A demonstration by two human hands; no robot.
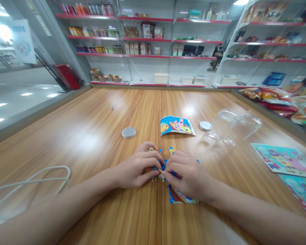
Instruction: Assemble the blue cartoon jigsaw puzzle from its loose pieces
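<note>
1. Jigsaw (177, 198) lies on the worktop (104, 214), in front of the person; partly joined, partly hidden under the right hand (188, 172).
2. Right fingers: thumb and index drawn together on a small piece (161, 172); its face is too small to read.
3. Left hand (142, 166): fingers curled, tips beside the same piece. Cannot tell whether they grip it.
4. Step in hand, judged: fitting pieces along the jigsaw's left side.
5. Next move, judged: calls for turning the piece until its edge matches, then pressing flat while the joined part is steadied. A sideways push could part the joins.
6. Picture card (177, 126) lies just beyond the hands, bowed; probably useful for checking the pattern.
</note>
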